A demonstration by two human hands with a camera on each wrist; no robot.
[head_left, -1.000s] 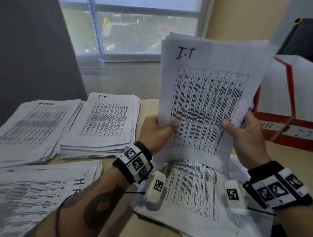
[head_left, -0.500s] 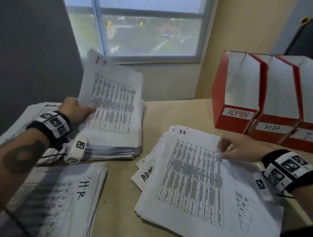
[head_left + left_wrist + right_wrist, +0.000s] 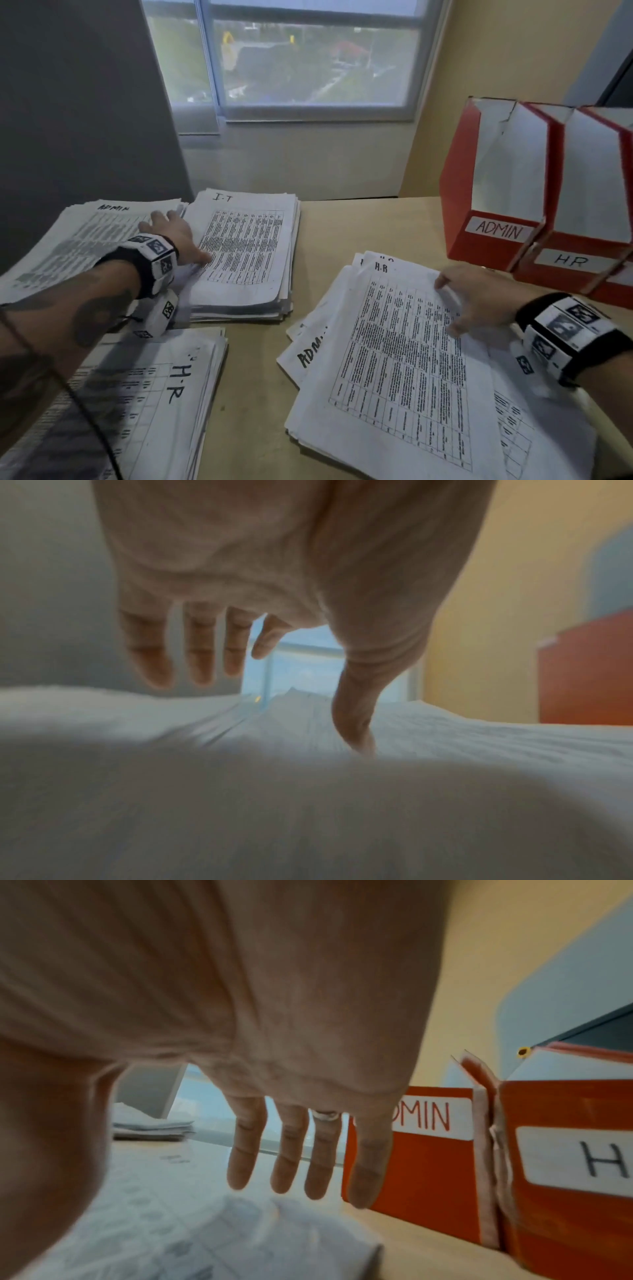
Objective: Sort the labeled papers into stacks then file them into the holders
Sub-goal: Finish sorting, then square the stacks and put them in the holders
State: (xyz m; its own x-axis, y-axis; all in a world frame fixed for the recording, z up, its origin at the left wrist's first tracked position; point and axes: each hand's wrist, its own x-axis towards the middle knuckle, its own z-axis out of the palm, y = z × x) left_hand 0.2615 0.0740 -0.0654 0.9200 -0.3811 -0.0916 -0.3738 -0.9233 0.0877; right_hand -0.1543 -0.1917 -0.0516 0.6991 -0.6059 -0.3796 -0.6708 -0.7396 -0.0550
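Observation:
Three sorted stacks lie at the left: ADMIN [image 3: 68, 240], I-T [image 3: 250, 250] and H-R [image 3: 144, 404]. My left hand [image 3: 171, 236] rests open over the left edge of the I-T stack, thumb touching its top sheet, fingers [image 3: 198, 653] straight. A loose unsorted pile [image 3: 404, 370] lies at the right, an H-R sheet on top and an ADMIN sheet [image 3: 308, 353] poking out beneath. My right hand [image 3: 469, 301] lies open on that pile's right edge, fingers [image 3: 287, 1158] straight. Red holders labelled ADMIN [image 3: 479, 205] and HR [image 3: 575, 253] stand at the far right.
A third red holder [image 3: 616, 287] is cut off by the right frame edge. A grey panel [image 3: 68, 102] and a window [image 3: 291, 58] stand behind the desk. Bare wooden desk [image 3: 359, 222] shows between the I-T stack and the holders.
The I-T sheet both hands held up has been carried left by my left hand and laid flat on the I-T stack. My right hand dropped onto the unsorted pile.

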